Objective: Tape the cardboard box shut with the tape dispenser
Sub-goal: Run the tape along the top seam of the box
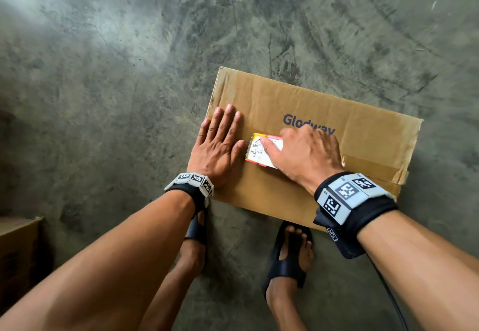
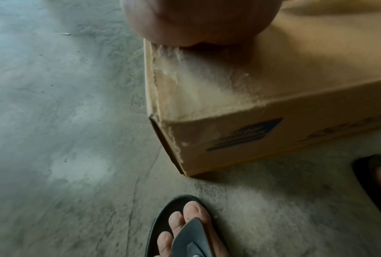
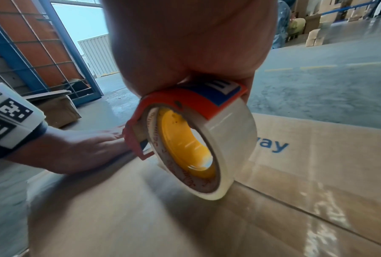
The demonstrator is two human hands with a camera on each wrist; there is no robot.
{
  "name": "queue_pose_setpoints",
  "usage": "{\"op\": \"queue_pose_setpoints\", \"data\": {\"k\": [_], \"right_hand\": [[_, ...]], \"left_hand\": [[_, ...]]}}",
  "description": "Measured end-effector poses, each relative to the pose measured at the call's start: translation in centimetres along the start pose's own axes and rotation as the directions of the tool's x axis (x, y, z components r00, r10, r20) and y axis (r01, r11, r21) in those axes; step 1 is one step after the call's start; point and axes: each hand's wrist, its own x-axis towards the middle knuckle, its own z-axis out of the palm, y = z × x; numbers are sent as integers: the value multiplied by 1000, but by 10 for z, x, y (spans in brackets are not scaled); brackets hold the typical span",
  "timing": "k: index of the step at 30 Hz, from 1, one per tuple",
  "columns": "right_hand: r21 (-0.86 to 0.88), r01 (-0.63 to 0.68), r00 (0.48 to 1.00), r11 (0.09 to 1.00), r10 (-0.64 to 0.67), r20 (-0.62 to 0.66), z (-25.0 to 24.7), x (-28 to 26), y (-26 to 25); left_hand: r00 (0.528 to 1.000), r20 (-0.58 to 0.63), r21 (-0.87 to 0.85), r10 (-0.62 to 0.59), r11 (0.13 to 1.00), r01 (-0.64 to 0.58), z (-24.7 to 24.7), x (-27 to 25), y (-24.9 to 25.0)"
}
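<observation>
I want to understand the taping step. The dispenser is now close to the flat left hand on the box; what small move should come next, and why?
Probably tilt the tape dispenser so its toothed edge bites and cuts the tape. The right hand holds it on the cardboard box top, glossy tape already lies along the seam behind it, and the left hand presses flat at the box end, right beside the teeth.

Black wristbands (image 1: 355, 206) — grey coded tags, black sandals (image 1: 289, 255)

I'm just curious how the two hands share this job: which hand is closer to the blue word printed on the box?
Right. The right hand grips the tape dispenser right below the blue word, covering its lower edge. The left hand lies flat on the cardboard box near its left end, farther away.
</observation>
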Motion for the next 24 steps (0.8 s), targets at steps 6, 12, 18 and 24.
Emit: {"op": "queue_pose_setpoints", "data": {"k": [6, 12, 18, 24], "right_hand": [[-33, -62, 998, 998, 62, 16, -3, -29, 60], [-100, -109, 992, 989, 115, 51, 3, -52, 104], [-113, -125, 988, 986, 134, 73, 9, -44, 90], [-88, -122, 989, 989, 129, 77, 7, -41, 87]], "left_hand": [[1000, 7, -10, -24, 1000, 24, -3, -2, 0], [999, 29, -25, -46, 999, 47, -3, -1, 4], [993, 45, -15, -113, 993, 114, -4, 0, 15], [983, 70, -58, -172, 983, 176, 2, 4, 60]]}}
